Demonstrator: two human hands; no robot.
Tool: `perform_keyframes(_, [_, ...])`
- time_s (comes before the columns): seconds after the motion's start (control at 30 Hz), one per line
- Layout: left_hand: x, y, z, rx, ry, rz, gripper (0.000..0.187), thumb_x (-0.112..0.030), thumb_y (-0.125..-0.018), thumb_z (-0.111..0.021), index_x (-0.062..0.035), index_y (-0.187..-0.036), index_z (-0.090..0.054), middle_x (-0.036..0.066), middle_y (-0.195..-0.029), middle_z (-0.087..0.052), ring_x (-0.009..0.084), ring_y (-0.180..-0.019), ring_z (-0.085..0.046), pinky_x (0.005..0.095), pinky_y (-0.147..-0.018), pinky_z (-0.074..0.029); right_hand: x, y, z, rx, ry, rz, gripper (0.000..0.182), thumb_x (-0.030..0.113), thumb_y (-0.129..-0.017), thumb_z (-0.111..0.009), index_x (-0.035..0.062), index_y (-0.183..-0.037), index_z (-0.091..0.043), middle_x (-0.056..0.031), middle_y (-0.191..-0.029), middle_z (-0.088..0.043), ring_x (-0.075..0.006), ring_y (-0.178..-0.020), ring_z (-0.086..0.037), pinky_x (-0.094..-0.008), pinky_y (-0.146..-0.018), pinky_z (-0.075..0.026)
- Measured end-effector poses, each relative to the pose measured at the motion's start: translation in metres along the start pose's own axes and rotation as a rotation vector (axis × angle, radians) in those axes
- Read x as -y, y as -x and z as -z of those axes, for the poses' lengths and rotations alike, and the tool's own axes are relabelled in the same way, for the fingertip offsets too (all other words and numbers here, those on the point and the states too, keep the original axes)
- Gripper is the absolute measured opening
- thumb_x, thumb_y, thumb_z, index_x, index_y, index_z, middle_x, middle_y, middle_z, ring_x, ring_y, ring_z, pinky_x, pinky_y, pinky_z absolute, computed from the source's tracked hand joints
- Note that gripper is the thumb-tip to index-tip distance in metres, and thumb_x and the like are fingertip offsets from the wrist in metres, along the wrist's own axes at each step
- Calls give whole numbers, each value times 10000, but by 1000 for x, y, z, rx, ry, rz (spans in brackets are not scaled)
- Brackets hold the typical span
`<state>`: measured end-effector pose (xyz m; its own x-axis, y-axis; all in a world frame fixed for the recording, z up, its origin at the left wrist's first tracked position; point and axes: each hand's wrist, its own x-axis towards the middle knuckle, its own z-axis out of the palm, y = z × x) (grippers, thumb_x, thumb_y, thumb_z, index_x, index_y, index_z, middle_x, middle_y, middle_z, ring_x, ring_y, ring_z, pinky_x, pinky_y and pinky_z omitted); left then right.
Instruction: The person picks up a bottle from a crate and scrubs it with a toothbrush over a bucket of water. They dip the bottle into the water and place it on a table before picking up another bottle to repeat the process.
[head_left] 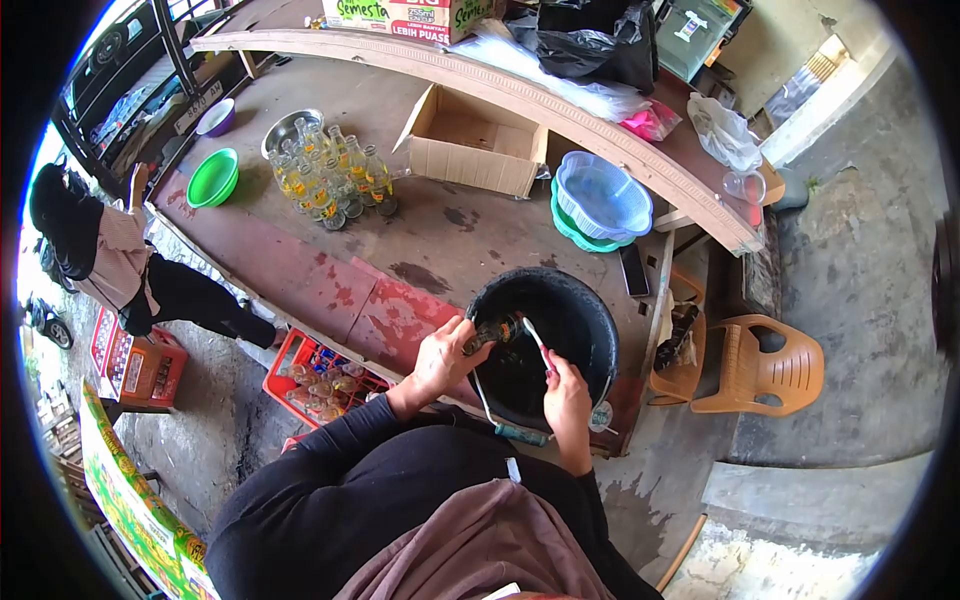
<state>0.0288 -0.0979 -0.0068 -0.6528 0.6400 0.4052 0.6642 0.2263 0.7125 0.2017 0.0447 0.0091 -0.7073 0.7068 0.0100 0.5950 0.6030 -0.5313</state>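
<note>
Over a black bucket (590,300) my left hand (447,357) is wrapped round a glass bottle (484,338), its mouth pointing right. My right hand (566,400) grips a brush (537,338) with a pale head and a reddish handle. The brush head is close to the bottle's mouth; whether they touch is hard to tell. The inside of the bucket is dark, and its handle with a teal grip (523,434) hangs on the side near me.
Glass bottles (330,175) stand grouped on the table (400,110), near a green bowl (213,178), a cardboard box (475,140), blue basins (603,195) and a phone (634,271). A red crate (320,377) of bottles, an orange chair (765,365) and a person (120,245) are around it.
</note>
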Motion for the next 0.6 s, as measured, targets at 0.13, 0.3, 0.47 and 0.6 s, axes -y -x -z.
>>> perform_keyframes(0.13, [5,2,-3,29,-23,13,276,-199,-765,-795,-38,-852,-588,120,-797,-562,330,-691,-623,418,-596,-513,31,14,13,19,-242,148,332,91,-947,-561,140,-1273,-604,-135,-978,-620,-357,-884,-639,-449,-740,-498])
perform_keyframes(0.3, [3,-1,1,33,-50,-75,250,-159,-750,-789,-51,-879,-604,99,-808,-542,315,-765,-606,416,-643,-515,5,0,1,-9,-28,42,326,99,-939,-564,144,-1258,-611,-133,-994,-627,-354,-905,-646,-456,-763,-509])
perform_keyframes(0.47, [0,-6,7,85,-76,-150,250,-100,-723,-766,-59,-929,-631,106,-882,-531,304,-865,-582,405,-723,-511,28,10,16,105,-203,166,335,89,-937,-567,138,-1265,-608,-123,-979,-629,-334,-908,-651,-421,-740,-514])
perform_keyframes(0.6, [-1,-4,6,119,-92,-172,240,-89,-718,-748,-77,-931,-636,95,-906,-524,290,-878,-564,390,-744,-510,4,-6,0,27,19,71,322,90,-926,-563,145,-1237,-629,-133,-1015,-642,-379,-909,-643,-472,-772,-506])
